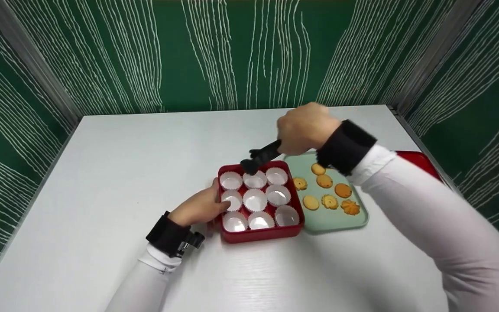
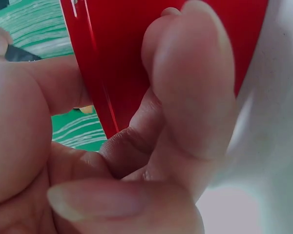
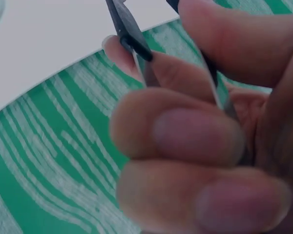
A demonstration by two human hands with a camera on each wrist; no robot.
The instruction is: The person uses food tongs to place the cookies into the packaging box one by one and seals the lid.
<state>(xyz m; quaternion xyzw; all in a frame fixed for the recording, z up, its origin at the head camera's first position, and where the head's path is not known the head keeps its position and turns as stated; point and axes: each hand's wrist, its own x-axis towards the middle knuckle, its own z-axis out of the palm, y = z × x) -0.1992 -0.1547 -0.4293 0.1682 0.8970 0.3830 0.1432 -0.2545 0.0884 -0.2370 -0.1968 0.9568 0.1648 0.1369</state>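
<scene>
- Red box (image 1: pixel 262 235) with the paper cups (image 1: pixel 255 200) sits between the two hands, just right of the left hand (image 1: pixel 201 207) and below and nearer the body than the right hand (image 1: pixel 306 128).
- Progress-wise, the cup part looks done to me: nine of them, three rows of three, all inside the walls.
- No cookie shows in any cup, though the far middle one is partly hidden. At least seven cookies (image 1: pixel 311 202) lie on the green tray (image 1: pixel 332 223) below the right wrist, so I'd call it early days, with the cookies all left to deal with.
- Looks: square, shiny red walls, rounded corners, lying flat. Cups are white and pleated, pretty snug together.
- Left hand has the box's near-side wall pinched, thumb over the rim and fingers curled along the outside.
- Right hand is closed round some dark tongs (image 1: pixel 267 155), metal arms between the fingers. Tip hangs by the far edge of the box; can't tell if it's got anything.
- Another red thing (image 1: pixel 418 162) pokes out past the right forearm, mostly hidden.
</scene>
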